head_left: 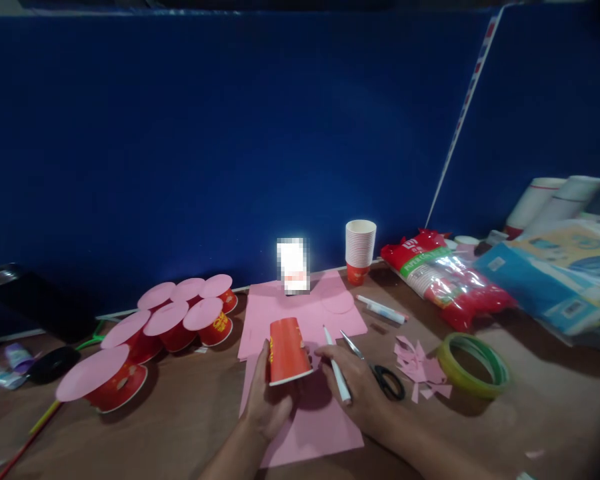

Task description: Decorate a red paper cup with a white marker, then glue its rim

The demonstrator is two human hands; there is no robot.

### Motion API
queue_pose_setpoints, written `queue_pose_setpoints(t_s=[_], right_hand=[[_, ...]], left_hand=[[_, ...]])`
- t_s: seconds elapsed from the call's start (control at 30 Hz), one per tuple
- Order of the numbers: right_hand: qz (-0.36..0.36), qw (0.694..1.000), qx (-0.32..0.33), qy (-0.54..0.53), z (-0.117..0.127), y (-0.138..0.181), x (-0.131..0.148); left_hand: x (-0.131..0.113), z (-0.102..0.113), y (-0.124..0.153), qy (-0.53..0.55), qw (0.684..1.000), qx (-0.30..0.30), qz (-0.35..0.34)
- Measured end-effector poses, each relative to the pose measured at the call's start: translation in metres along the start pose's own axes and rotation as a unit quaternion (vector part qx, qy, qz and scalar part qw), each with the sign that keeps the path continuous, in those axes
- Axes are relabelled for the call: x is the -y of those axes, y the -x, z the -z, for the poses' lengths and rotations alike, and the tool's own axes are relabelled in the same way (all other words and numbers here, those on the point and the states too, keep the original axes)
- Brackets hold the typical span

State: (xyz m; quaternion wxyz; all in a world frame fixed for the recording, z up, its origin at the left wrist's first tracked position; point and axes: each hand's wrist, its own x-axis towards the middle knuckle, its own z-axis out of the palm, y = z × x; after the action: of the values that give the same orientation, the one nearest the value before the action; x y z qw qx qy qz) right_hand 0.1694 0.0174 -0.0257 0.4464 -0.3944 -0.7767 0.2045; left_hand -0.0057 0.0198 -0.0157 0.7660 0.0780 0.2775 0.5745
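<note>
A red paper cup (287,352) with yellow lettering is upside down, its white rim at the bottom, over pink paper (305,427). My left hand (267,400) wraps round the cup's left side and underside. On the right, my right hand (355,387) holds a white marker (339,380) across its fingers, tip pointing away from me. The right fingertips are close to the cup's side; I cannot tell whether they touch it. Beside that hand lie black-handled scissors (387,382). Behind the cup, more pink sheets (265,313) lie flat.
At left stand several upturned red cups topped with pink discs (165,319). A cup stack (361,250), a second marker (383,310), paper scraps (420,367), a tape roll (473,367), a red bag of cups (445,277) and a blue package (545,280) are at right.
</note>
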Motion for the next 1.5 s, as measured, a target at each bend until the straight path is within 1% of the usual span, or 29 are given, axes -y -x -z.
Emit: queue_pose_setpoints(t_s=[0.13, 0.27, 0.33, 0.4, 0.47, 0.6, 0.73, 0.83, 0.97, 1.13, 1.23, 1.3, 1.37, 1.43, 1.5], right_hand=[[-0.024, 0.999, 0.02, 0.03, 0.003, 0.0, -0.013], [-0.073, 0.99, 0.057, 0.11, 0.012, -0.006, -0.023], [-0.089, 0.985, 0.074, 0.129, 0.018, -0.01, -0.025], [-0.087, 0.987, 0.071, 0.118, 0.023, -0.013, -0.026], [-0.084, 0.99, 0.052, 0.102, 0.025, -0.014, -0.024], [-0.096, 0.991, 0.025, 0.09, 0.021, -0.013, -0.019], [-0.074, 0.994, 0.009, 0.081, 0.016, -0.009, -0.015], [-0.029, 0.997, -0.001, 0.065, 0.015, -0.007, -0.014], [0.024, 0.998, -0.015, 0.05, 0.017, -0.006, -0.015], [0.032, 0.998, -0.039, 0.04, 0.015, -0.006, -0.021], [0.027, 0.998, -0.047, 0.039, 0.016, -0.009, -0.021], [0.02, 0.998, -0.051, 0.043, 0.021, -0.013, -0.016], [0.017, 0.997, -0.055, 0.054, 0.033, -0.015, -0.007], [0.02, 0.996, -0.048, 0.075, 0.052, -0.014, 0.002], [0.022, 0.994, -0.039, 0.099, 0.075, -0.007, 0.007]], left_hand=[[0.0, -0.001, 0.0, -0.012, 0.999, -0.037, -0.014], [0.0, -0.001, 0.0, -0.03, 0.999, -0.026, -0.01], [0.0, 0.0, 0.0, -0.031, 0.999, -0.022, -0.01], [0.0, 0.0, 0.001, -0.033, 0.999, -0.017, -0.009], [0.0, -0.001, 0.003, -0.038, 0.999, -0.016, -0.008], [0.0, -0.002, 0.004, -0.038, 0.999, -0.03, -0.01], [0.0, -0.003, 0.003, -0.037, 0.999, -0.017, -0.002], [0.0, -0.003, 0.004, -0.046, 0.999, -0.009, 0.003], [0.0, -0.004, 0.006, -0.051, 0.998, -0.02, -0.014], [0.0, -0.002, 0.006, -0.057, 0.998, -0.012, -0.02], [-0.001, -0.001, 0.006, -0.059, 0.998, -0.005, -0.008], [-0.001, -0.002, 0.007, -0.067, 0.998, 0.001, 0.003], [0.0, -0.004, 0.008, -0.071, 0.997, 0.003, 0.009], [0.0, -0.005, 0.008, -0.065, 0.998, -0.003, 0.008], [0.0, -0.005, 0.006, -0.053, 0.999, -0.008, 0.004]])
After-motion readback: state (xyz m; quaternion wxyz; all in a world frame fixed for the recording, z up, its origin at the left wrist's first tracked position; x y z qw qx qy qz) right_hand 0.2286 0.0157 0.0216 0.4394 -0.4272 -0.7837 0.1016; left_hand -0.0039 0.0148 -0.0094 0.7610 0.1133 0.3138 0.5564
